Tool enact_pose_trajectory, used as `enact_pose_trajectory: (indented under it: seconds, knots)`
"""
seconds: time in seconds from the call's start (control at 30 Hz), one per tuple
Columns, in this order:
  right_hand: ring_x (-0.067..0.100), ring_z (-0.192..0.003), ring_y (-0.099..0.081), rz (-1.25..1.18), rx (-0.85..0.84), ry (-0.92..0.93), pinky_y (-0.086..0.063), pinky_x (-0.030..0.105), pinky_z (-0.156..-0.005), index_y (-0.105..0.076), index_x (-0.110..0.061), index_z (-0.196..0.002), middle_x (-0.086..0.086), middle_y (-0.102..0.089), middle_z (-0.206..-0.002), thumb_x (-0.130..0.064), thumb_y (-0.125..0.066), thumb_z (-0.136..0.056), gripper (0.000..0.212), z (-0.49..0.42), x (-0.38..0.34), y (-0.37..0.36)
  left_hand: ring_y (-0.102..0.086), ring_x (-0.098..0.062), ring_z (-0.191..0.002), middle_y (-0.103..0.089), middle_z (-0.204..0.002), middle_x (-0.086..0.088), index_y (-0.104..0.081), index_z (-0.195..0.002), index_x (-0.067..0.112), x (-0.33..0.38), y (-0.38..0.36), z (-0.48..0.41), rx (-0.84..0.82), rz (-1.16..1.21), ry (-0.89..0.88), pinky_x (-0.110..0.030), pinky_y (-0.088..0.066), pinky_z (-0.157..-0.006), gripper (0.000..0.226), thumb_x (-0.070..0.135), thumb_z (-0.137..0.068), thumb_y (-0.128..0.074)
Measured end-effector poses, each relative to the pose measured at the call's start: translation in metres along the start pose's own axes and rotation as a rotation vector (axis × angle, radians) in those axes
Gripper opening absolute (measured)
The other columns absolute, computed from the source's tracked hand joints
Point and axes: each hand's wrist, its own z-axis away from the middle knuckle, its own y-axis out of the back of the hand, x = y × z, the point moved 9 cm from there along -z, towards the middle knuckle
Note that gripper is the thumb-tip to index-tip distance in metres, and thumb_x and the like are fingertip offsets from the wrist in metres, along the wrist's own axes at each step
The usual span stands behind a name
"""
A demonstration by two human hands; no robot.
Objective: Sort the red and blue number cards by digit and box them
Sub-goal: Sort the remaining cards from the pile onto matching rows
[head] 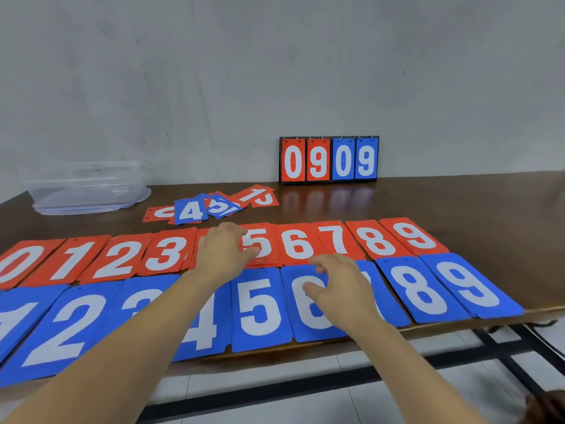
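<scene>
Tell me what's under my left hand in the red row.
A red card pile, between the red 3 and the red 5. Its digit cannot be seen: the left hand covers it.

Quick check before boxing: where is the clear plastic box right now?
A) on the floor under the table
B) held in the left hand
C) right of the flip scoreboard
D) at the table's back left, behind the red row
D: the clear plastic box sits at the back left of the table, behind the red row, while the left hand rests on that row.
</scene>
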Motion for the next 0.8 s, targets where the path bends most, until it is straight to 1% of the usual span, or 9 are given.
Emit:
enact_pose_trajectory:
  seconds: [0.07, 0.23, 0.37, 0.53, 0.63, 0.73, 0.8]
  knots:
    - [0.012, -0.122, -0.043, -0.005, 0.001, 0.026, -0.045, 0.029, -0.095, -0.048, -0.026, -0.138, -0.008, -0.050, -0.130, -0.035, -0.062, -0.090, 0.050, -0.018, -0.011, -0.004, -0.045, -0.020, -0.129, -0.048, -0.143, -0.002, -0.051, -0.137, 0.019, -0.001, 0.003, -0.003, -0.017, 0.009, -0.006, -0.036, -0.040, -0.104, 0.060, 0.051, -0.087, -0.062]
    - [0.017, -0.125, -0.043, 0.035, -0.027, 0.073, -0.044, 0.034, -0.099, -0.047, -0.023, -0.139, -0.003, -0.050, -0.135, -0.039, -0.060, -0.090, 0.053, -0.069, -0.031, -0.022, -0.043, -0.019, -0.133, -0.046, -0.145, -0.001, -0.048, -0.140, 0.020, -0.018, 0.007, -0.022, -0.051, 0.050, 0.024, -0.039, -0.038, -0.108, 0.058, 0.046, -0.090, -0.061]
    - [0.019, -0.130, -0.040, 0.121, -0.109, 0.106, -0.042, 0.034, -0.101, -0.042, -0.023, -0.143, -0.001, -0.046, -0.140, -0.041, -0.058, -0.092, 0.056, -0.112, -0.043, -0.039, -0.043, -0.018, -0.133, -0.047, -0.145, 0.001, -0.047, -0.140, 0.021, -0.049, 0.005, -0.043, -0.067, 0.026, 0.102, -0.038, -0.036, -0.109, 0.055, 0.046, -0.092, -0.057]
    - [0.023, -0.133, -0.036, 0.240, -0.247, 0.193, -0.040, 0.036, -0.103, -0.033, -0.019, -0.147, 0.005, -0.041, -0.144, -0.042, -0.051, -0.096, 0.058, -0.166, -0.063, -0.076, -0.039, -0.020, -0.136, -0.043, -0.148, 0.000, -0.043, -0.143, 0.019, -0.093, 0.005, -0.073, -0.088, -0.029, 0.225, -0.041, -0.030, -0.113, 0.054, 0.043, -0.095, -0.051]
    - [0.025, -0.136, -0.029, 0.305, -0.322, 0.273, -0.034, 0.039, -0.107, -0.029, -0.019, -0.148, 0.008, -0.035, -0.148, -0.046, -0.043, -0.098, 0.059, -0.197, -0.082, -0.109, -0.037, -0.022, -0.138, -0.038, -0.151, -0.002, -0.038, -0.145, 0.017, -0.115, 0.000, -0.086, -0.106, -0.052, 0.275, -0.039, -0.030, -0.112, 0.054, 0.040, -0.098, -0.048]
    - [0.028, -0.139, -0.021, 0.364, -0.400, 0.335, -0.025, 0.043, -0.111, -0.022, -0.021, -0.151, 0.011, -0.028, -0.150, -0.051, -0.034, -0.099, 0.061, -0.219, -0.101, -0.145, -0.034, -0.022, -0.139, -0.034, -0.154, -0.003, -0.033, -0.148, 0.017, -0.129, -0.009, -0.097, -0.141, -0.078, 0.296, -0.039, -0.029, -0.114, 0.052, 0.037, -0.101, -0.042]
    - [0.029, -0.138, -0.019, 0.386, -0.416, 0.371, -0.020, 0.043, -0.112, -0.019, -0.024, -0.152, 0.012, -0.024, -0.150, -0.052, -0.029, -0.099, 0.061, -0.231, -0.114, -0.164, -0.032, -0.021, -0.141, -0.032, -0.155, -0.004, -0.031, -0.149, 0.017, -0.134, -0.014, -0.102, -0.166, -0.087, 0.295, -0.038, -0.026, -0.115, 0.051, 0.034, -0.102, -0.039]
